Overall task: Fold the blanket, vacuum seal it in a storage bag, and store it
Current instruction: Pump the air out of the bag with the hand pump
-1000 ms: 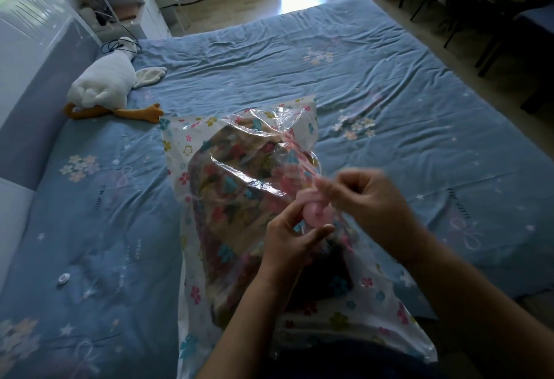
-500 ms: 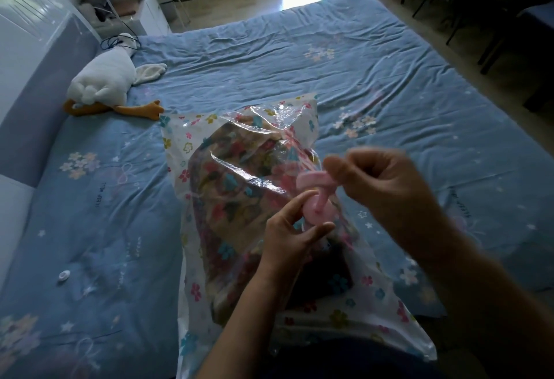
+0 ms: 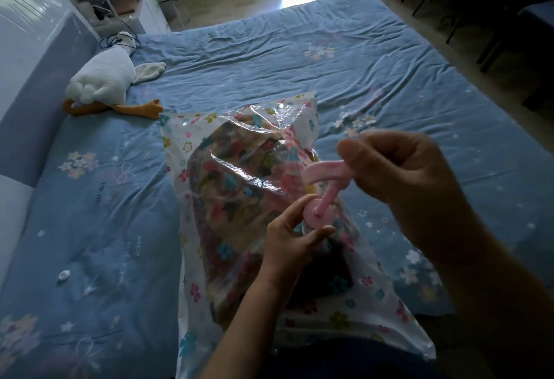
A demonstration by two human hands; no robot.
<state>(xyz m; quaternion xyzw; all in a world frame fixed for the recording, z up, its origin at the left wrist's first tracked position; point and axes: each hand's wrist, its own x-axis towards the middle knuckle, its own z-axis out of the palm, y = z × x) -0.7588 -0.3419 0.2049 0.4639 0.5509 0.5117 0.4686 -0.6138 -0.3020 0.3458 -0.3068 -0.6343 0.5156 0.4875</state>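
Observation:
A clear storage bag point(image 3: 192, 150) printed with small flowers lies on the blue bed point(image 3: 344, 57), and the folded floral blanket point(image 3: 236, 198) shows through it. A small pink hand pump point(image 3: 319, 192) stands on the bag's valve: a round base, a thin stem and a curved handle on top. My left hand point(image 3: 292, 236) pinches the round base between thumb and forefinger. My right hand point(image 3: 398, 174) grips the handle, raised above the base with the stem drawn out.
A white plush goose point(image 3: 102, 78) with orange feet lies at the bed's far left by the grey headboard point(image 3: 36, 84). A small white round cap point(image 3: 63, 275) sits on the sheet at the left. Shelves, floor and dark chairs stand beyond the bed.
My right hand has lifted the pink handle up and to the right, drawing the stem out of the base. My left hand has stayed on the base.

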